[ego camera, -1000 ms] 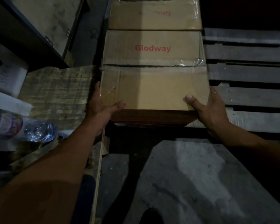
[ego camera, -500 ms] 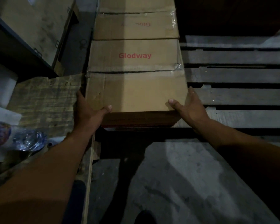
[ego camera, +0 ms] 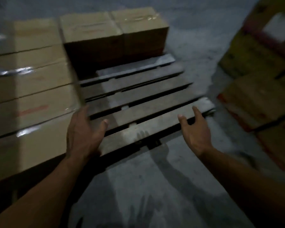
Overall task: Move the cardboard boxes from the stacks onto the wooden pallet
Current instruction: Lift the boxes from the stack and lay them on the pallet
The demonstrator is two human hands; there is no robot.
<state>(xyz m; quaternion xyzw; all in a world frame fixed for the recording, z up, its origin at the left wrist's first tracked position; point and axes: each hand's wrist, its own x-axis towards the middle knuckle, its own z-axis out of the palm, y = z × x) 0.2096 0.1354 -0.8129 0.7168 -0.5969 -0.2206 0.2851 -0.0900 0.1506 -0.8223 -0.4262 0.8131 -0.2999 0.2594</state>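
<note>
Head view, swung rightward since half a second ago. Then gripped the nearest box (ego camera: 31,150) by both sides; released now. Fingers spread and empty on both the left hand (ego camera: 82,134) and the right hand (ego camera: 196,132), well apart above the near edge of the pallet (ego camera: 138,99). Set on the pallet's left side, at its near end, the nearest box closes a row of boxes (ego camera: 31,89). At the pallet's far end, two more boxes (ego camera: 115,33). Right of the pallet, stacks (ego camera: 262,79) on the floor (ego camera: 146,186). Blurred throughout.

The cardboard box (ego camera: 31,150) has been released at the left side of the wooden pallet (ego camera: 155,112); the left hand (ego camera: 82,134) and right hand (ego camera: 196,129) are now held open over its near slats.
</note>
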